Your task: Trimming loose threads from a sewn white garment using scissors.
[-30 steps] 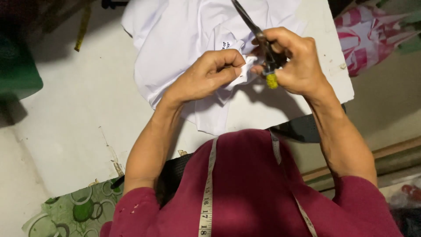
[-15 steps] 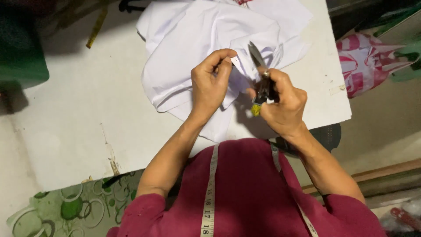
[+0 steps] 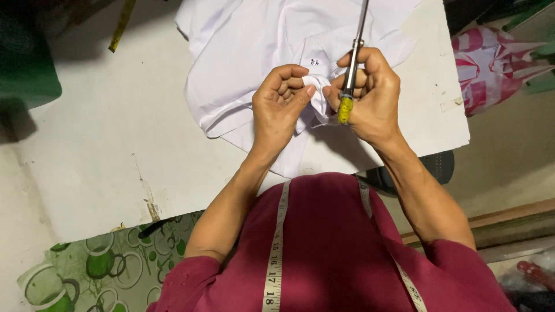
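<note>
The white garment (image 3: pixel 260 52) lies bunched on the white bench (image 3: pixel 98 150). The left hand (image 3: pixel 280 104) pinches a small fold of its fabric between thumb and forefinger. The right hand (image 3: pixel 370 95) is closed around metal scissors (image 3: pixel 354 58) with a yellow-wrapped handle, touching the same fold. The blade tips run out of view, so their position cannot be told.

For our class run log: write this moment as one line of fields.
left hand: pinches white cloth fold | right hand: grips metal tool with yellow end | white garment on white table
</note>
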